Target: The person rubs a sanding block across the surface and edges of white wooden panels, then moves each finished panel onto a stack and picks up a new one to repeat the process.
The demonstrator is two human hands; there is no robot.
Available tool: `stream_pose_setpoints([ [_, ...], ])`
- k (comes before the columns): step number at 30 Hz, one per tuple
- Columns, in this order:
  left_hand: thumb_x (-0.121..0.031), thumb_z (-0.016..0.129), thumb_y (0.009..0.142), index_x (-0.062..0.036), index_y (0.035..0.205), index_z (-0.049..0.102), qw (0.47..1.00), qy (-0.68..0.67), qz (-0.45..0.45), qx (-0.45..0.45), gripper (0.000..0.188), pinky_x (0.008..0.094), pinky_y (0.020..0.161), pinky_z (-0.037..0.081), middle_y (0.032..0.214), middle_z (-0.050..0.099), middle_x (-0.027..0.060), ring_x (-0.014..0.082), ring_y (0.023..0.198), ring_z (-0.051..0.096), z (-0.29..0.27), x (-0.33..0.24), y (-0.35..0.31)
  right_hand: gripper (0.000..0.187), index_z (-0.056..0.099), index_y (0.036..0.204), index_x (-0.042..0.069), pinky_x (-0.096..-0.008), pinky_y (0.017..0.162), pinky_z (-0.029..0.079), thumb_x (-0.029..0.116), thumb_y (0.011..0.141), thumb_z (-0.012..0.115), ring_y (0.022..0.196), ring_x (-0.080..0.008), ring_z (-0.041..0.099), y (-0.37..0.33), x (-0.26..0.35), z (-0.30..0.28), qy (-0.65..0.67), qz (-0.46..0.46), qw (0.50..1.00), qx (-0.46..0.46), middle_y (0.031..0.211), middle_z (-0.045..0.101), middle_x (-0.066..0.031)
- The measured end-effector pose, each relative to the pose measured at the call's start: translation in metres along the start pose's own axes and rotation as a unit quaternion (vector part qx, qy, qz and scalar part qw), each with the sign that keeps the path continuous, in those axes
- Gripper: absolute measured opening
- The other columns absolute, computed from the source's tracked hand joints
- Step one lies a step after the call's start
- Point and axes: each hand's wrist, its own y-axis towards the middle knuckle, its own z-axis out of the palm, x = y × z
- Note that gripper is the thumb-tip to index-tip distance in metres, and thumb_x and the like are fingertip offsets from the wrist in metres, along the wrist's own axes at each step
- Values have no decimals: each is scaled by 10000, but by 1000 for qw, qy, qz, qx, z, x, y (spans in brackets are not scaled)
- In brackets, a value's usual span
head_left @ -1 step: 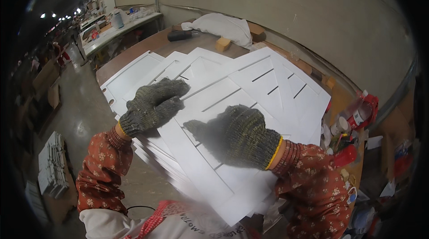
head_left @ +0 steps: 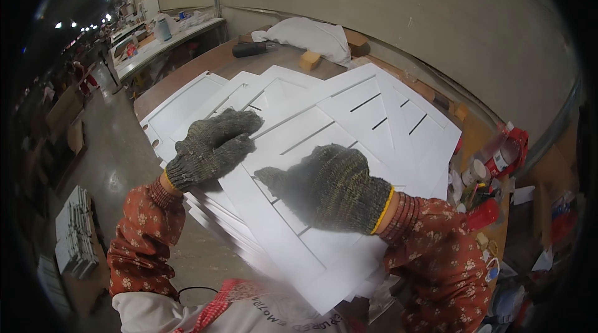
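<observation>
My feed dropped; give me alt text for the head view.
The left hand and right hand, both gloved, lie over fanned white grooved panels, the left near their left edge, the right nearer their middle. Beyond, on a brown table, are a dark-handled tool, yellowish block and white cloth.

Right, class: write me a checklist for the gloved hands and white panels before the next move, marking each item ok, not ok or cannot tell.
1. Both hands gloved: ok; left hand and right hand both covered.
2. Both hands over the white panels: ok.
3. Panels aligned: not ok; they lie fanned at different angles.
4. Table clear of loose things: not ok; a black-handled tool and yellowish block lie beyond the panels.
5. Firm grip on a panel: cannot tell; the palms are hidden.
</observation>
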Motion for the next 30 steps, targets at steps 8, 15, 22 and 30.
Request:
stream_pose_setpoints([
  [8,-156,598,951,-5,1268,629,999,-41,-30,4,353,383,990,480,1192,675,172,251,1142,615,2,-9,3,266,664,1122,105,-398,430,455,217,919,535,529,-245,620,-24,-6,-11,85,53,995,18,598,614,-62],
  [15,-141,599,960,-12,1290,614,999,-25,-27,22,354,319,854,551,1282,619,183,206,1141,597,0,1,-1,271,620,1143,33,-365,432,461,161,931,510,504,-230,606,-15,1,-10,17,59,994,86,604,617,-71],
  [22,-145,592,967,-17,1301,610,999,-24,-15,24,357,313,831,558,1276,618,166,188,1067,619,0,2,1,222,639,1017,36,-376,441,456,168,850,576,494,-214,590,-18,5,-11,-27,-18,999,-7,582,584,-53],
  [30,-138,591,965,-7,1300,606,999,-23,-12,22,360,306,813,561,1260,625,158,175,1010,636,-1,2,-2,224,638,998,18,-359,454,472,135,809,609,498,-204,585,-12,2,-14,-4,-8,1000,10,572,566,-38],
])
